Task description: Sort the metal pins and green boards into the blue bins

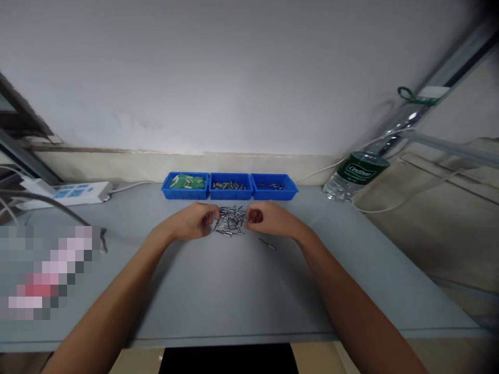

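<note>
A loose pile of thin silvery metal pins point(231, 221) lies on the grey table between my hands; whether they are screws or rivets is too small to tell. My left hand point(195, 220) is at the pile's left edge, fingers curled in towards the thumb. On the opposite side, my right hand point(268, 218) has its fingers curled in the same way, touching or nearly touching the pile. What either hand holds, if anything, cannot be made out. A single pin point(267, 244) lies apart, just below my right hand.
Behind the pile stand three blue bins: the left bin point(185, 196) has white pieces on green, the middle bin point(231, 195) and right bin point(275, 196) metal parts. A power strip point(83, 192) sits left, a bottle point(356, 175) right. A blurred-out item point(58, 265) lies at left.
</note>
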{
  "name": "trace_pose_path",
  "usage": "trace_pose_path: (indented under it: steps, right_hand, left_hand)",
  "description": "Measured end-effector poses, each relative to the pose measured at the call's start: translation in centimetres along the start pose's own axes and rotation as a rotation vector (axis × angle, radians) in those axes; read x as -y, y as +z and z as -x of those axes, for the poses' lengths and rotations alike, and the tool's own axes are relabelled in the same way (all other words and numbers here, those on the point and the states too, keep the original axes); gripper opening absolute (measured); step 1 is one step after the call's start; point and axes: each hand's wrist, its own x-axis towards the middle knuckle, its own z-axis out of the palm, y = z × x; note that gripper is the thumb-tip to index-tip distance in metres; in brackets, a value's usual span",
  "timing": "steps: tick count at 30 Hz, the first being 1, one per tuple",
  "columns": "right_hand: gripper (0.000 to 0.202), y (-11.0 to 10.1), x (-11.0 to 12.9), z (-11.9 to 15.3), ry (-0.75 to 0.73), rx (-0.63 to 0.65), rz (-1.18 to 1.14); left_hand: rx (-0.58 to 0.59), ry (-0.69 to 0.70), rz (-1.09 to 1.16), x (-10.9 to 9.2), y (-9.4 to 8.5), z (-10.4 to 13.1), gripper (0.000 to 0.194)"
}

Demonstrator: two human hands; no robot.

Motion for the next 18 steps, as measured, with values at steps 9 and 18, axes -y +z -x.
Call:
trace_pose_path:
  steps: [9,18]
  right_hand:
    - [0.014,1.1,1.1,-1.0,-0.079,-0.012,-0.424]
    - [0.023,2.4,1.6,-1.6,-0.032,-0.033,-0.836]
  left_hand:
    - [-0.451,-0.079,0.542,-0.9,1.0,-1.4,0.010]
    - [-0.541,-0.117,0.858,-1.4,1.7,-1.7,0.015]
